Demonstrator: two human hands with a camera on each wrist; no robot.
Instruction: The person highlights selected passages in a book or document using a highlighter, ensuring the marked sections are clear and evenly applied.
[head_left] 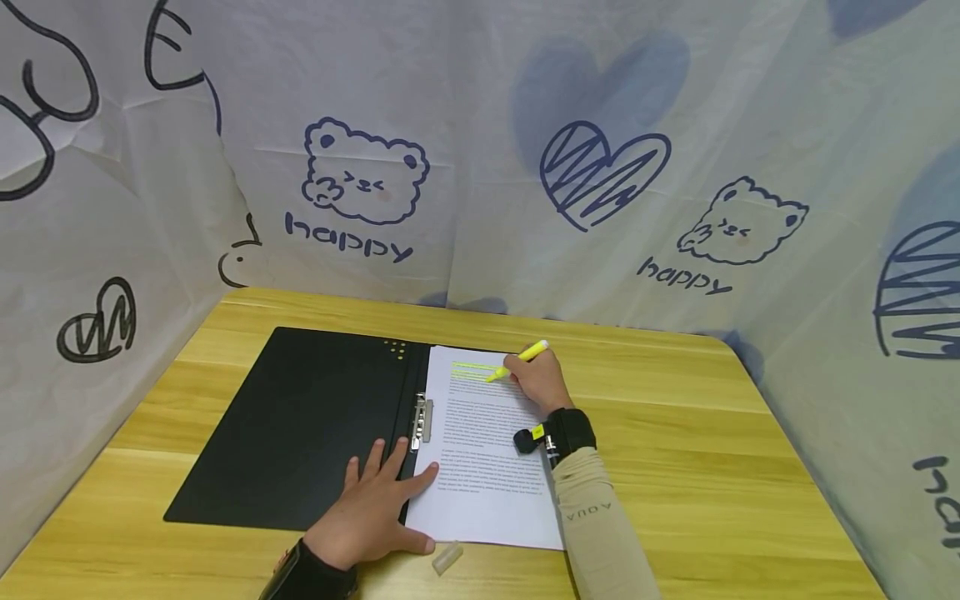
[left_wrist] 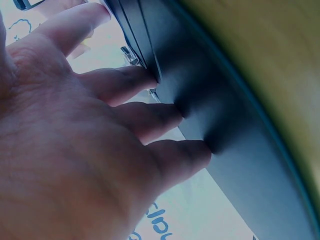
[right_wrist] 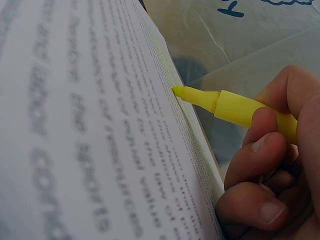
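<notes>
My right hand (head_left: pixel 542 382) pinches a yellow highlighter (head_left: pixel 517 360) near the top of a printed sheet (head_left: pixel 487 433). In the right wrist view the highlighter's tip (right_wrist: pixel 178 91) is right at the lines of text, its fingers curled round the barrel. Yellow stripes (head_left: pixel 471 367) mark the upper lines. The sheet lies on the right side of an open black folder (head_left: pixel 300 425), beside its metal clip (head_left: pixel 422 422). With fingers spread, my left hand (head_left: pixel 375 508) rests across the folder's lower spine and the sheet's lower left edge; its fingertips touch the black cover in the left wrist view.
A pale translucent cap (head_left: pixel 447 558) lies on the wooden table (head_left: pixel 712 467) just below the sheet, close to the left thumb. White sheeting (head_left: pixel 480 167) with blue and black drawings hangs behind the table and along both sides.
</notes>
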